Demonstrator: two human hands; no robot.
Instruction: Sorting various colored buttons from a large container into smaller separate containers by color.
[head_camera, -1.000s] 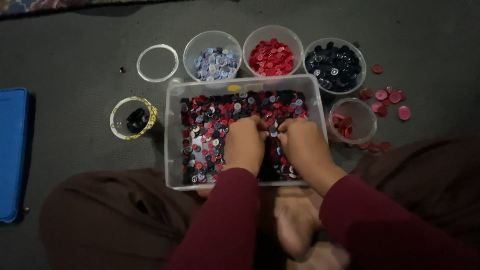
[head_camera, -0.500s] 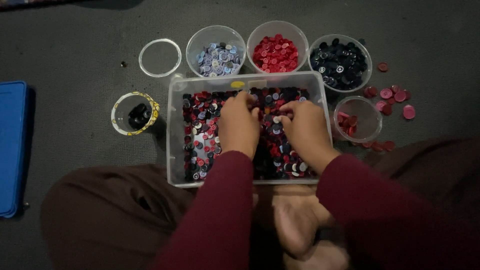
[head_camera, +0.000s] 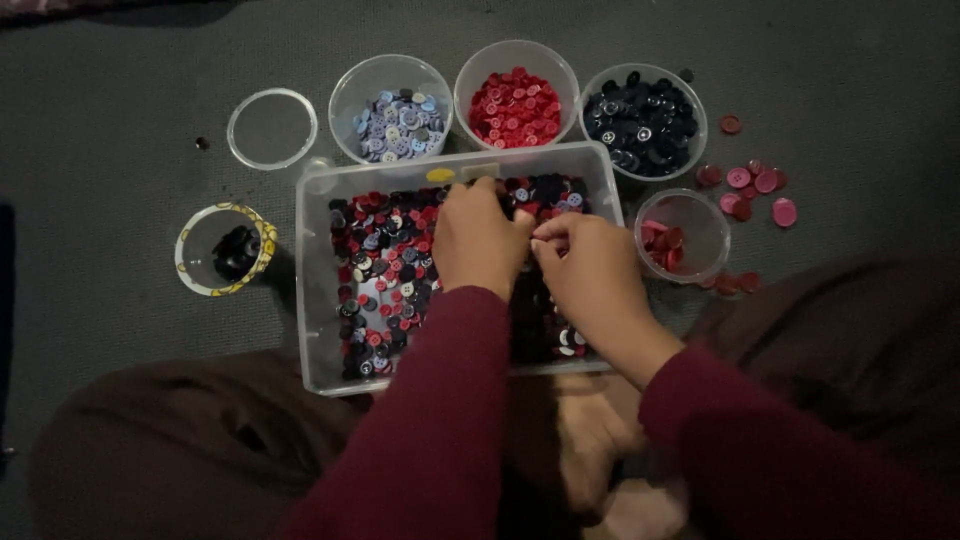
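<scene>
Reaching into a clear plastic bin (head_camera: 318, 300) of mixed red, dark and pale buttons (head_camera: 385, 265) on grey carpet; left hand (head_camera: 480, 240) curling fingers down onto the pile, right hand (head_camera: 590, 275) pinching fingertips together just beside it, whether gripping a button impossible to tell. Sitting beyond the bin: cups of pale blue buttons (head_camera: 392, 122), red buttons (head_camera: 515, 105) and dark buttons (head_camera: 642, 125)

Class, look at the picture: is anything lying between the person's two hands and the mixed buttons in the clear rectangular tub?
Nothing visible does. The left hand and right hand are both already inside the open clear tub, resting on the mixed buttons. The tub has no lid on it, and the round cups stand beyond its far wall.
</scene>
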